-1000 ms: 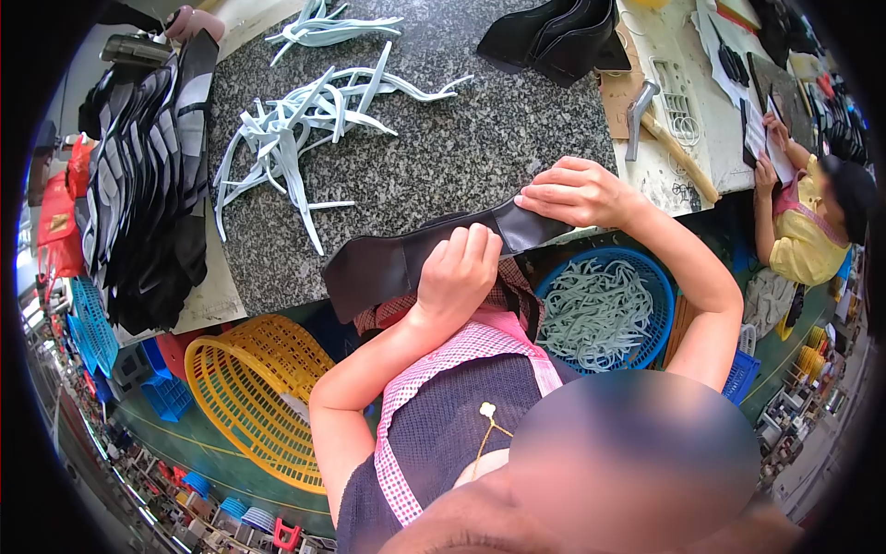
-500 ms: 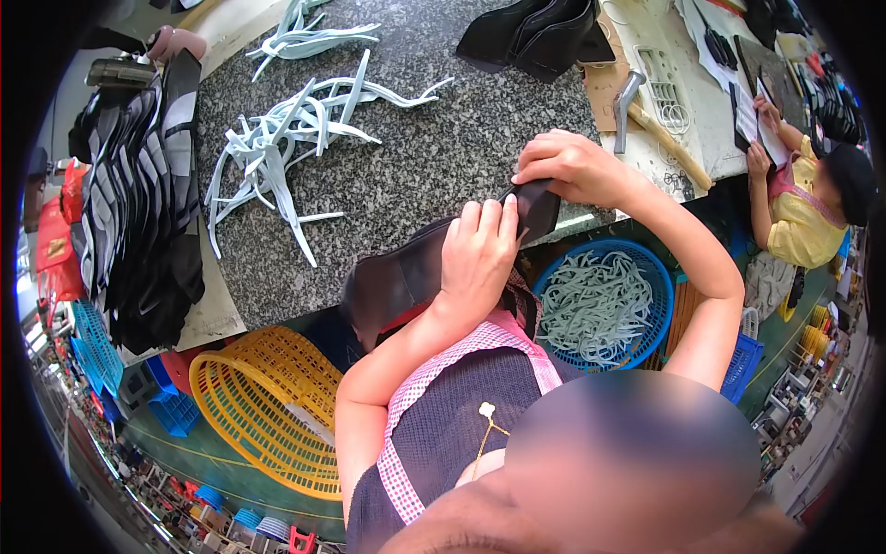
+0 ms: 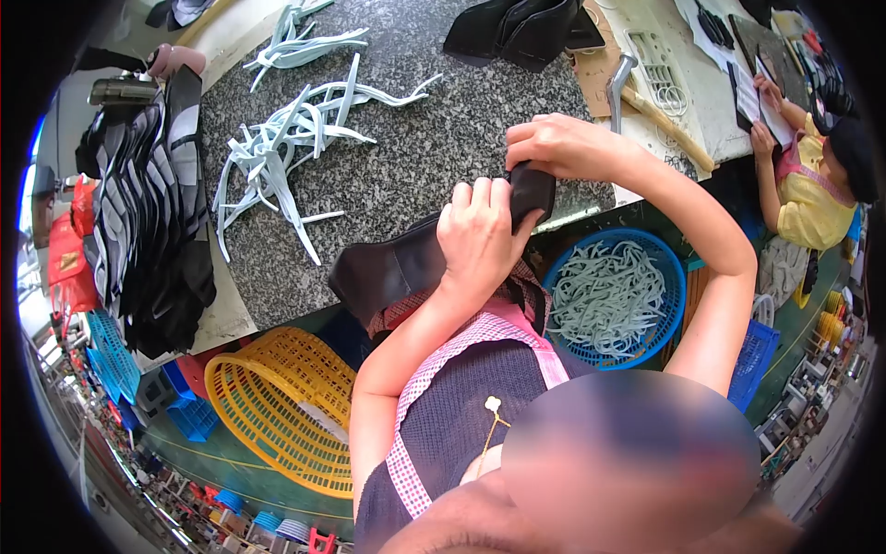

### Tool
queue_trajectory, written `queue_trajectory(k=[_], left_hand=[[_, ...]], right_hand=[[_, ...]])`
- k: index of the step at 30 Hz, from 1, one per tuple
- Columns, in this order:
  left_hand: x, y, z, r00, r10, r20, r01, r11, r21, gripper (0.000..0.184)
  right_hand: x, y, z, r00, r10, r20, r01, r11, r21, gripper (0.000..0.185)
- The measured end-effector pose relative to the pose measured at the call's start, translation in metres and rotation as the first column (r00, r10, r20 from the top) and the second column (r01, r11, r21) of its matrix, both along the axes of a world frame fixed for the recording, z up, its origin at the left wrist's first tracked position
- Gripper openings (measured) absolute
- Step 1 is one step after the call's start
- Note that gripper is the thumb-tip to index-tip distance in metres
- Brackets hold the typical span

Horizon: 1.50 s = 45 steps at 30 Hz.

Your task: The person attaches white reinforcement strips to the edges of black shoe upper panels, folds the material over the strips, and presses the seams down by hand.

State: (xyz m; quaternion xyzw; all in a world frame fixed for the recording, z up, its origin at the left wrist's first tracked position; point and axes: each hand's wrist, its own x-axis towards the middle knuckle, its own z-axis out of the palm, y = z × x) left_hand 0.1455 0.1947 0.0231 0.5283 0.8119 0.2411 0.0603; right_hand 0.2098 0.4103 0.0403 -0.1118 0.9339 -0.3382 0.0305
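A long black leather piece (image 3: 388,272) lies across the front edge of the granite slab, its right end raised and folded between my hands. My left hand (image 3: 480,231) presses on its middle, with the fingers bent over the top and the thumb on the right side. At the upper tip of the folded end, my right hand (image 3: 563,148) pinches the edge between thumb and fingers. Pale blue strips (image 3: 277,152) lie in a loose heap on the slab, left of and beyond my hands.
Black leather pieces (image 3: 521,32) stand at the back, with a hammer (image 3: 664,125) to the right. Stacked black pieces (image 3: 148,212) sit at left. A blue basket (image 3: 678,286) holds pale strips, and a yellow basket (image 3: 277,397) stands below the edge. Another person (image 3: 812,194) works at far right.
My right hand has shifted slightly up and left along the leather's folded end. My left thumb now shows on its right side. The whole view has turned a little.
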Motion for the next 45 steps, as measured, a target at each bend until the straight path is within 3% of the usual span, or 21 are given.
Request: queue_trajectory(k=[4, 8, 9, 14, 16, 20, 22, 23, 25, 26, 27, 28, 31, 35, 40, 43, 45], left_hand=[[-0.001, 0.001, -0.004, 1.000, 0.016, -0.023, -0.016, 1.000, 0.008, 0.049], [-0.001, 0.000, -0.006, 1.000, -0.006, -0.007, 0.006, 1.000, 0.027, 0.049], [-0.001, 0.000, -0.005, 1.000, -0.007, -0.003, 0.007, 1.000, 0.018, 0.048], [0.001, -0.006, -0.006, 0.995, -0.031, -0.090, 0.032, 0.999, 0.014, 0.046], [0.002, -0.015, -0.007, 0.987, -0.074, -0.141, 0.071, 0.997, -0.029, 0.058], [-0.001, -0.020, 0.002, 0.979, -0.137, -0.148, 0.119, 0.985, -0.128, 0.072], [0.000, -0.019, 0.007, 0.982, -0.134, -0.133, 0.111, 0.980, -0.165, 0.075], [0.001, -0.016, 0.007, 0.982, -0.129, -0.135, 0.104, 0.978, -0.179, 0.076], [0.004, -0.012, 0.008, 0.985, -0.120, -0.124, 0.095, 0.977, -0.189, 0.075], [0.003, -0.013, 0.006, 0.985, -0.127, -0.117, 0.108, 0.982, -0.156, 0.074], [0.001, -0.015, 0.003, 0.985, -0.134, -0.111, 0.120, 0.985, -0.125, 0.073], [-0.002, -0.018, 0.001, 0.984, -0.143, -0.103, 0.133, 0.986, -0.096, 0.071], [-0.016, -0.046, 0.012, 0.983, -0.173, -0.066, 0.168, 0.983, -0.073, 0.057], [-0.031, -0.077, 0.022, 0.960, -0.190, -0.208, 0.170, 0.979, -0.112, 0.044], [-0.050, -0.081, 0.017, 0.886, -0.323, -0.334, 0.270, 0.943, -0.195, 0.024], [-0.082, -0.078, 0.028, 0.935, -0.353, -0.043, 0.335, 0.916, -0.222, 0.014], [-0.104, -0.079, 0.042, 0.920, -0.370, 0.130, 0.391, 0.892, -0.227, 0.036]], right_hand=[[-0.010, -0.005, -0.010, 0.997, 0.064, -0.046, -0.058, 0.992, 0.116, 0.013], [-0.005, 0.007, -0.006, 0.997, 0.078, 0.000, -0.078, 0.990, -0.116, 0.026], [-0.008, 0.013, -0.005, 0.985, 0.169, 0.019, -0.169, 0.985, -0.023, 0.027], [-0.007, 0.013, -0.012, 0.883, 0.398, -0.248, -0.278, 0.870, 0.407, 0.019], [-0.001, 0.015, -0.017, 0.814, 0.485, -0.320, -0.280, 0.810, 0.515, 0.019], [0.001, 0.015, -0.025, 0.737, 0.463, -0.492, -0.202, 0.846, 0.494, 0.013], [0.001, 0.019, -0.011, 0.786, 0.389, -0.481, -0.039, 0.808, 0.588, 0.015], [0.005, 0.018, -0.004, 0.833, 0.271, -0.483, 0.051, 0.831, 0.554, 0.015], [0.018, -0.010, 0.005, 0.888, -0.143, -0.437, 0.247, 0.950, 0.192, 0.016], [0.025, -0.026, 0.007, 0.876, -0.331, -0.351, 0.358, 0.934, 0.011, 0.016], [0.035, -0.035, 0.005, 0.920, -0.331, -0.208, 0.325, 0.944, -0.065, 0.019], [0.045, -0.044, -0.002, 0.948, -0.302, -0.104, 0.303, 0.953, 0.000, 0.028], [0.067, -0.059, -0.016, 0.937, -0.236, -0.256, 0.297, 0.925, 0.237, 0.054], [0.057, -0.104, -0.014, 0.931, -0.294, -0.216, 0.327, 0.934, 0.140, 0.069], [0.027, -0.139, -0.018, 0.943, -0.291, -0.161, 0.285, 0.957, -0.060, 0.056], [0.016, -0.140, -0.014, 0.932, -0.350, -0.096, 0.337, 0.933, -0.130, 0.048], [0.011, -0.139, -0.013, 0.936, -0.344, -0.075, 0.336, 0.937, -0.096, 0.032]])
